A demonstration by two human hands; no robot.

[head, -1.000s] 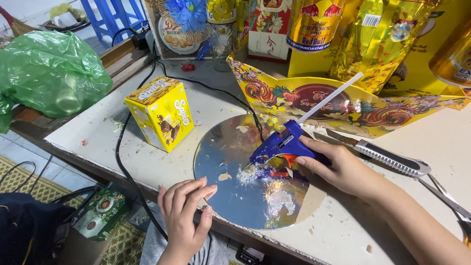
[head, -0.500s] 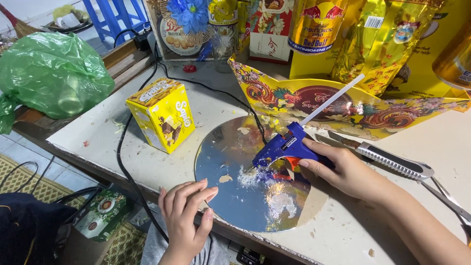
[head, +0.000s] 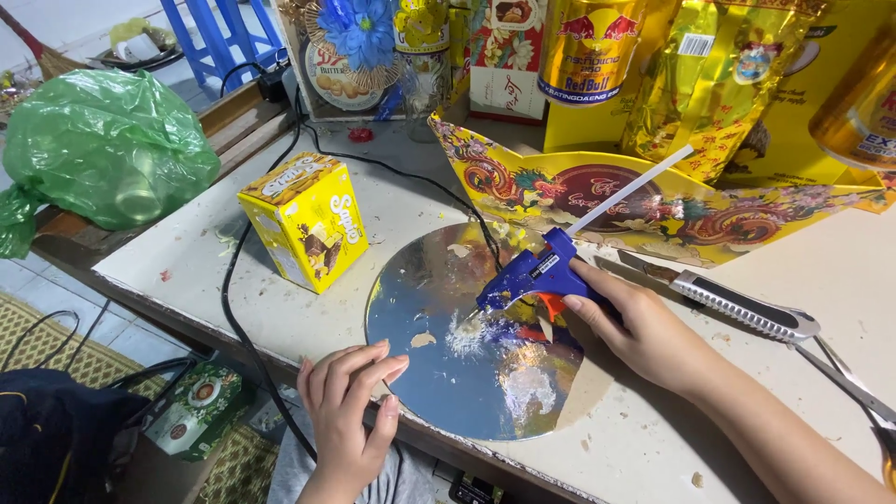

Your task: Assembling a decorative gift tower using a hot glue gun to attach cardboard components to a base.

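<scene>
The right hand (head: 644, 336) grips a blue glue gun (head: 541, 275), nozzle aimed toward eight o'clock onto the silver disc (head: 467, 345), whose near edge the flat, empty left hand (head: 345, 401) steadies.

The glue gun (head: 544, 275) is blue with an orange trigger and a white stick at its back. The round disc (head: 467, 355) is mirror-silver, flecked with pale scraps. The small box (head: 306, 220) is yellow with brown biscuit pictures. The curved card (head: 653, 207) is golden yellow, patterned with red dragons and a dark red oval. The bag (head: 103, 149) is translucent green, the cable (head: 238, 317) black, and the surface (head: 653, 439) off-white and speckled
</scene>
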